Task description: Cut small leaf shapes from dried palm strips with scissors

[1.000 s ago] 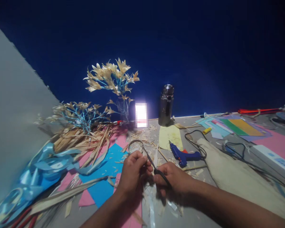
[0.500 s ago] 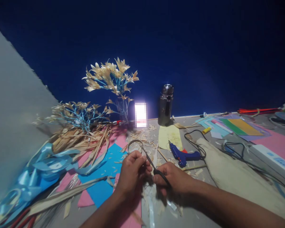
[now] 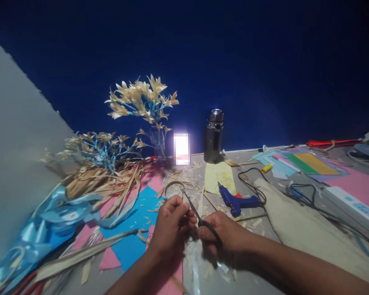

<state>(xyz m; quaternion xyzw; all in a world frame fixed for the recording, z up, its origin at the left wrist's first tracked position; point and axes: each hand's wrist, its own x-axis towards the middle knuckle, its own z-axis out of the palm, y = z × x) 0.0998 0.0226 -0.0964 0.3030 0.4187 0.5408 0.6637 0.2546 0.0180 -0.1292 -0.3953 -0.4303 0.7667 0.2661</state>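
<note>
My right hand (image 3: pixel 215 229) is closed round the dark handles of a pair of scissors (image 3: pixel 194 209). Their blades point up and left, passing just beside the fingertips of my left hand (image 3: pixel 174 215). That hand is closed in a pinch, and a small pale strip (image 3: pixel 185 198) shows above its thumb; the rest of the strip is hidden by the fingers. Just beyond the left fingers lies a brown ring-shaped roll (image 3: pixel 174 182). Pale shavings (image 3: pixel 189 176) are scattered on the table around both hands.
A blue glue gun (image 3: pixel 238 201) with a black cord lies right of my hands. Behind stand a dark flask (image 3: pixel 214 137) and a bright lit screen (image 3: pixel 181 148). Dried-looking flowers (image 3: pixel 138 98), light-blue ribbon (image 3: pixel 67 209) and blue paper (image 3: pixel 132 229) are left; a white power strip (image 3: pixel 353 203) is right.
The scissors' tip has shifted slightly left, and the pale strip above my left thumb shows more plainly. Both hands stay almost in place.
</note>
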